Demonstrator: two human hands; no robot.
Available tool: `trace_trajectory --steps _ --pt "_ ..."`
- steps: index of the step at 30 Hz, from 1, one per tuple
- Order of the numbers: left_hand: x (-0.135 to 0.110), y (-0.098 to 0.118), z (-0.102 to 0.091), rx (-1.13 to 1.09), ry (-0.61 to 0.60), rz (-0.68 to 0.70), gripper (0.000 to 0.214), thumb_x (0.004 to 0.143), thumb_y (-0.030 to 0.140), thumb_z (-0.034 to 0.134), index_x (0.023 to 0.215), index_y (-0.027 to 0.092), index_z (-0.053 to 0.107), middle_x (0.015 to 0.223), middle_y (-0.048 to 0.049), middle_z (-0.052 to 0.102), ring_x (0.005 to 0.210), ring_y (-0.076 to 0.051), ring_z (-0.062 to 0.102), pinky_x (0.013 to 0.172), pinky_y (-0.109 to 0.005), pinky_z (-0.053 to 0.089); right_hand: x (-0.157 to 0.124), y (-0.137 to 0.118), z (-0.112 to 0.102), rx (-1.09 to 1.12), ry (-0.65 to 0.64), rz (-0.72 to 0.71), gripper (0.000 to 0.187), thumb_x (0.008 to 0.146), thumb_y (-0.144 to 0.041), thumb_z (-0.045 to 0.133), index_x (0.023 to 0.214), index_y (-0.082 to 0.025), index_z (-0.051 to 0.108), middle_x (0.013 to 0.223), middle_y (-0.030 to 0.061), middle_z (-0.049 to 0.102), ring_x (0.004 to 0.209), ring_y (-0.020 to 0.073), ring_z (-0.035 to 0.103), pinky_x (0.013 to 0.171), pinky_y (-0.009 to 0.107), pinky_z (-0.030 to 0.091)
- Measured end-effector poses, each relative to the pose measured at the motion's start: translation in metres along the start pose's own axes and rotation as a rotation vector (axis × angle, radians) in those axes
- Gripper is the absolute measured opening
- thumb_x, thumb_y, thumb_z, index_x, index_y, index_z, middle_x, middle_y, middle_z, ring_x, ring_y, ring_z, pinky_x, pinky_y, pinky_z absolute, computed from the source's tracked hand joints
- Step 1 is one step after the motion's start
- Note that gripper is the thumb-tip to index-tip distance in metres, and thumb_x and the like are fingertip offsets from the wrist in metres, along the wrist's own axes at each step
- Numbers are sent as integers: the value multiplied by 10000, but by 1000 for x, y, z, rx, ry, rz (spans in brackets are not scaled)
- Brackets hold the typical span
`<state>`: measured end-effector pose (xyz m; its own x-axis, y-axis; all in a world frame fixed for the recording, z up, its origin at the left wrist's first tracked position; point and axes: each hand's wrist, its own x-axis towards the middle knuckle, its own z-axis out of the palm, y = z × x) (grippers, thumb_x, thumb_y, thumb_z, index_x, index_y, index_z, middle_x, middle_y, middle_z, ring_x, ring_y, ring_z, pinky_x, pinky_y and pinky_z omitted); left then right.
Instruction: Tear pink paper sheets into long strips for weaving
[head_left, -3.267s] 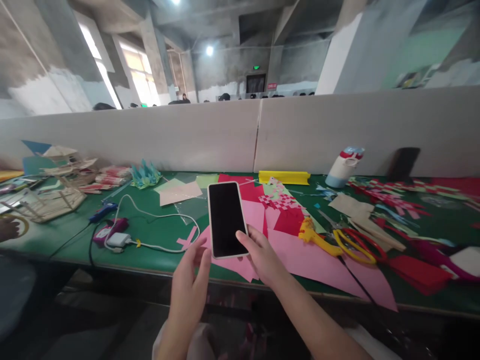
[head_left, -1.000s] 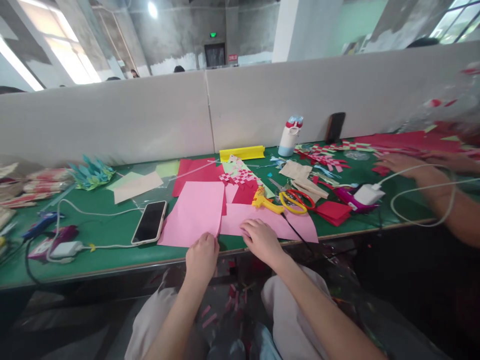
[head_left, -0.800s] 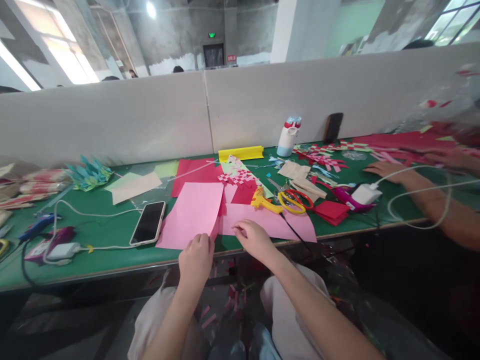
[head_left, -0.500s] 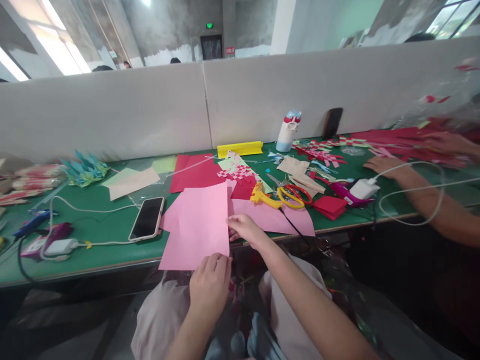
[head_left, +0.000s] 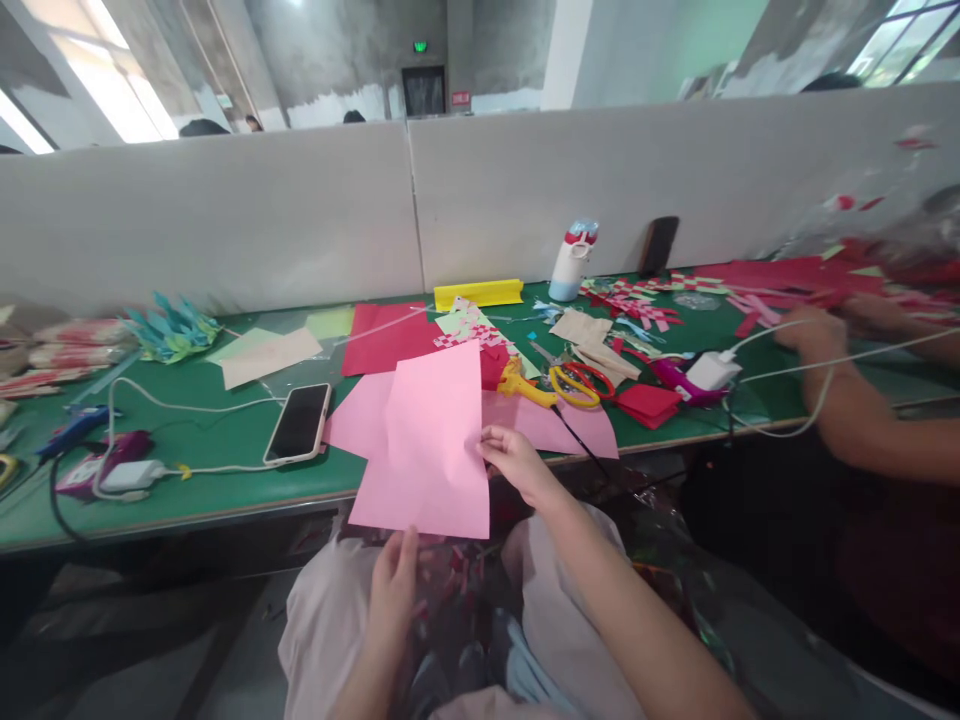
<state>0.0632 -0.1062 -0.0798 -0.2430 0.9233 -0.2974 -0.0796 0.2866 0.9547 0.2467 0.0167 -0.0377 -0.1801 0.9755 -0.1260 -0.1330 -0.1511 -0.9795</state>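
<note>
A pink sheet of paper (head_left: 435, 450) is lifted at the table's front edge, its lower part overhanging my lap. My right hand (head_left: 517, 462) pinches its right edge between thumb and fingers. At the bottom edge, my left hand (head_left: 394, 580) has a fingertip against the sheet, apparently gripping it; part of its fingers is hidden. Under and behind the sheet lies more pink paper (head_left: 356, 425). Red paper (head_left: 379, 340) and a pink-and-white woven checkered piece (head_left: 472, 325) lie farther back. A yellow glue gun (head_left: 525, 382) rests right of the sheet.
Yellow- and red-handled scissors (head_left: 574, 385) lie beside the glue gun. A phone (head_left: 298, 425) with a white cable is at left, near a blue glue gun (head_left: 75, 435). A bottle (head_left: 574, 262) stands at the back, before a partition (head_left: 300, 220). A co-worker's arm (head_left: 862, 400) reaches in at right.
The pink sheet has shifted right and tilted with my right hand. My left hand has moved down and slightly left, to the bottom edge. The co-worker's hands have moved.
</note>
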Motion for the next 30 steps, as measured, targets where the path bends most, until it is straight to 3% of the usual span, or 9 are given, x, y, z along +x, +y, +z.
trace_trajectory --steps 4,6,14,22,27,30 --pt "2 12 -6 -351 167 -32 273 768 461 633 833 196 623 788 -68 696 665 -192 665 564 -304 516 -19 0 -10 28 17 -56 214 687 -336 692 780 -177 583 686 -17 608 565 103 529 494 205 408" --pt "0 20 -9 -410 195 -2 223 735 409 684 816 208 631 725 -24 683 605 -155 641 583 -289 524 -28 -2 -14 42 19 -79 229 696 -360 694 789 -177 591 707 -9 617 580 107 530 509 211 400" --pt "-21 36 -22 -473 234 138 305 592 406 796 786 186 708 707 10 704 624 -115 636 616 -227 544 -65 -13 -19 110 70 -178 256 708 -396 717 774 -182 593 729 -6 603 631 111 523 561 216 391" --pt "-47 42 -28 -494 268 204 325 583 390 816 799 162 734 781 -13 722 690 -141 645 637 -259 584 -90 -20 -18 177 49 -236 213 742 -361 717 809 -191 607 759 -3 603 677 110 525 620 218 403" --pt "-51 36 -31 -493 278 220 312 604 394 804 805 164 735 836 -23 734 710 -148 648 649 -263 585 -96 -24 -17 128 42 -240 229 765 -394 680 819 -188 595 761 5 597 648 116 517 595 227 405" --pt "-50 31 -31 -407 259 236 330 627 396 788 851 160 732 843 -36 734 701 -158 651 644 -272 582 -89 -33 -23 -63 30 -318 199 826 -384 586 838 -185 578 744 9 589 632 122 523 588 235 412"
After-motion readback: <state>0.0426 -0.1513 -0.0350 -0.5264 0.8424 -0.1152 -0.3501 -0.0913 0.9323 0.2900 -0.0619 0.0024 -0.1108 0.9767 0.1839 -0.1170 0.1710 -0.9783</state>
